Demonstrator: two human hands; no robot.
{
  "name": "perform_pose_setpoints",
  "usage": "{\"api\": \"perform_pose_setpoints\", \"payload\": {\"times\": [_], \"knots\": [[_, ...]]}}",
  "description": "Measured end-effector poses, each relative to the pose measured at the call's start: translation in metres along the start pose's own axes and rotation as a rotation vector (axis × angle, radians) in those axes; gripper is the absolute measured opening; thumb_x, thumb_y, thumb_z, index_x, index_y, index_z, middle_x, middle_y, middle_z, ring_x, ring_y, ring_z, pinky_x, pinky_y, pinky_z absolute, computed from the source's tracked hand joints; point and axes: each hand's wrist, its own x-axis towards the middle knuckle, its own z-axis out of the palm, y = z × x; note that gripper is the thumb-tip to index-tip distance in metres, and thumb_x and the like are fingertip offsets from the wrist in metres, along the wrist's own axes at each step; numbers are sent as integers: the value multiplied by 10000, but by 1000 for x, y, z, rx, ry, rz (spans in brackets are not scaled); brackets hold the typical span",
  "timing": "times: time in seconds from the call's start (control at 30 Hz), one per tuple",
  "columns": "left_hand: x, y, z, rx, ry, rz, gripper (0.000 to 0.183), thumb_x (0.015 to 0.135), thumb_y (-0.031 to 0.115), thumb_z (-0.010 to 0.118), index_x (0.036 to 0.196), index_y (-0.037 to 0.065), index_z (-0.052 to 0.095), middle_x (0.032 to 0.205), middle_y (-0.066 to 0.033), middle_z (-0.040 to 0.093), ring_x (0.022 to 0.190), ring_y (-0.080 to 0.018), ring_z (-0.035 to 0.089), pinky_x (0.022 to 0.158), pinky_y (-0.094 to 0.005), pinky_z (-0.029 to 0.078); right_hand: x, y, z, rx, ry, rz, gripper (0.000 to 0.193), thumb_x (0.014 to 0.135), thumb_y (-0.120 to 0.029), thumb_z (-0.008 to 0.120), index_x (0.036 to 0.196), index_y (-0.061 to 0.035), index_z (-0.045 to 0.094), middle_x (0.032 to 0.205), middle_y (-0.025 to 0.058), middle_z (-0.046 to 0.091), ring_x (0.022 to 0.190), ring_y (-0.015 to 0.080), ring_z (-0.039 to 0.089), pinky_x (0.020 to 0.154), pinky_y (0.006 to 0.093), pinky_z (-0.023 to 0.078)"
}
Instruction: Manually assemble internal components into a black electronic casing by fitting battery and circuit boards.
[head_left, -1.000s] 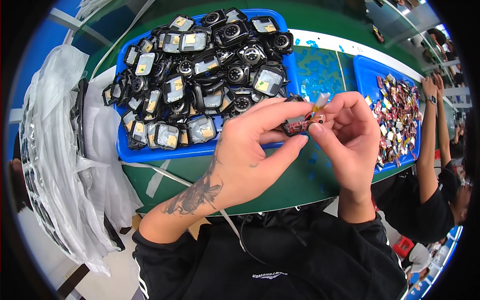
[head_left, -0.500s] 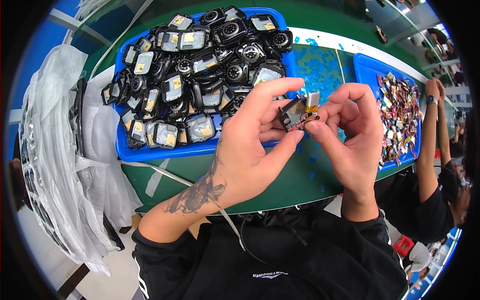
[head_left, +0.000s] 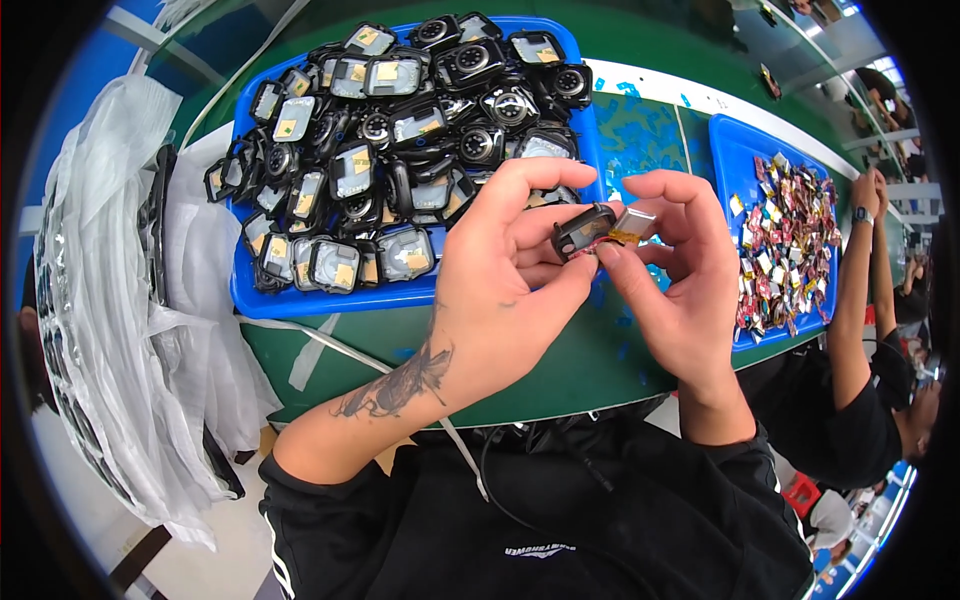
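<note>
My left hand [head_left: 520,275] grips a small black smartwatch case [head_left: 583,230] between thumb and fingers, its inside facing up. My right hand [head_left: 680,265] pinches a silver battery [head_left: 635,224] with yellow tape, tilted up beside the case. Thin red and yellow parts join or overlap the two near my thumbs; whether they are still attached I cannot tell. Both hands are above the table, between a blue tray [head_left: 375,303] heaped with black watch cases [head_left: 410,190] and a second blue tray [head_left: 725,150] of small batteries and parts [head_left: 790,250].
Blue film scraps [head_left: 640,135] litter the green table [head_left: 480,385] between the trays. White plastic sheeting [head_left: 110,300] hangs at the left. A white strap [head_left: 370,362] crosses the table's front edge. Another person's arm [head_left: 855,290] reaches in at the far right.
The watch case has turned in my left hand to show more of its inside. The battery has tipped from upright toward the right. Both hands stay close together.
</note>
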Motion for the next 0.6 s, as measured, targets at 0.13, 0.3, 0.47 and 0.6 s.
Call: {"api": "perform_pose_setpoints", "payload": {"times": [0.13,0.3,0.47,0.6], "knots": [[-6,10,-6,205,-35,79,682,852,-67,643,1427,93,315,1241,-192,601,1003,-188,668,879,-313,549,12,-15,-6,-109,-36,-26,440,807,65,673,1207,-43,525,928,13,618,779,69,602,646,181,491],[7,54,-59,1550,215,575,338,776,160,749,1077,61,634,975,-112,679,860,-318,638,756,-410,512,96,-10,-70,-359,-108,-196,346,865,2,623,1194,-18,521,860,80,698,750,129,645,641,239,499],[-7,61,-95,1854,270,414,365,794,192,732,1110,75,593,970,-164,639,944,-362,581,783,-436,492,210,57,-88,-294,-24,191,369,797,-97,745,1114,-6,579,882,100,685,724,135,621,629,276,500],[-4,57,-92,1791,209,303,419,750,153,762,1120,76,581,970,-168,601,929,-352,577,725,-437,499,236,100,-92,-545,-1,227,474,703,-183,837,1085,-6,619,938,129,670,812,223,652,744,332,522]]}}
